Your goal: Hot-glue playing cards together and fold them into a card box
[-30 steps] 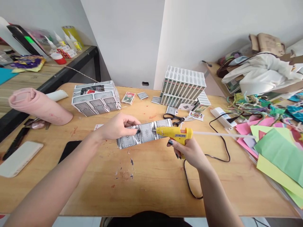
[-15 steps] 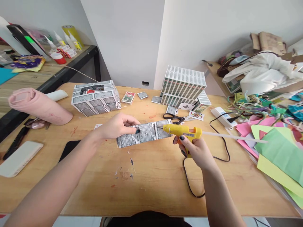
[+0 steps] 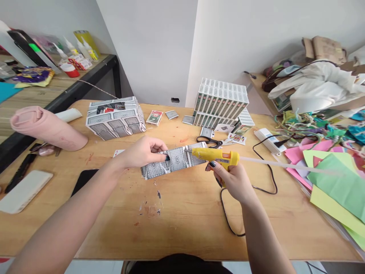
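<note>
My left hand [image 3: 148,152] grips the left end of a long strip of joined playing cards [image 3: 177,160], their patterned grey backs facing up. The strip is tilted, its right end higher. In my right hand [image 3: 228,173] is a yellow hot glue gun [image 3: 215,155], fingers wrapped round its handle. A clear glue stick [image 3: 273,163] sticks out from the gun's rear. The nozzle points left and sits at the strip's right part, close to a white seam between cards; whether it touches I cannot tell.
Behind my hands lie black-handled scissors [image 3: 209,142] and loose cards. A box made of cards [image 3: 115,118] stands at the back left, stacked card packs [image 3: 221,102] at the back right. The gun's black cord [image 3: 225,217] loops on the table [image 3: 182,228] toward a power strip [image 3: 269,140].
The glue gun in my right hand has shifted slightly left, its nozzle further over the card strip. My left hand has stayed nearly still on the strip.
</note>
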A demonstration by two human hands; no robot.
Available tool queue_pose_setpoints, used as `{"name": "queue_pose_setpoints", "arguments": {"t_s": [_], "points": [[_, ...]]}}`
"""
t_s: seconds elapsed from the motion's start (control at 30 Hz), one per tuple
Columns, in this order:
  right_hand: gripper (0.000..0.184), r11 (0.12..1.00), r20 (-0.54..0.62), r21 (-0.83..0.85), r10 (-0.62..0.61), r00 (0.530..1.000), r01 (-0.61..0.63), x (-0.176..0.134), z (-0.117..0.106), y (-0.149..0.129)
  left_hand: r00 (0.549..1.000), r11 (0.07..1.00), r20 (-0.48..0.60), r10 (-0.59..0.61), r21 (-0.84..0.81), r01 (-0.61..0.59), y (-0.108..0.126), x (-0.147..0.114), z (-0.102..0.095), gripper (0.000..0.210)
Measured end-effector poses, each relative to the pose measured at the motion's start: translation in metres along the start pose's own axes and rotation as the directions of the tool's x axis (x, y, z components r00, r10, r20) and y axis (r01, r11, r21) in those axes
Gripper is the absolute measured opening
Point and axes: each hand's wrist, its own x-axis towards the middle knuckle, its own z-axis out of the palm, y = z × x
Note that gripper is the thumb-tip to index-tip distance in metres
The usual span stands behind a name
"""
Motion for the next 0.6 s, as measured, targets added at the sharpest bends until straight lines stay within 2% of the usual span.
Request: {"name": "queue_pose_setpoints", "arguments": {"t_s": [0.3,0.6], "points": [[0.048,0.999,0.012,0.029,0.028,1.000,-0.028,0.0041,0.0020,0.0028,0.999,0.999,0.002,0.040,-0.024,-0.040,-0.0006,0.0001,-0.0011,0.010],[0.049,0.999,0.029,0.043,0.032,0.999,-0.034,0.0068,0.0077,0.0009,0.997,0.998,-0.068,0.048,-0.024,-0.050,-0.0002,-0.0021,-0.0009,0.014]]}}
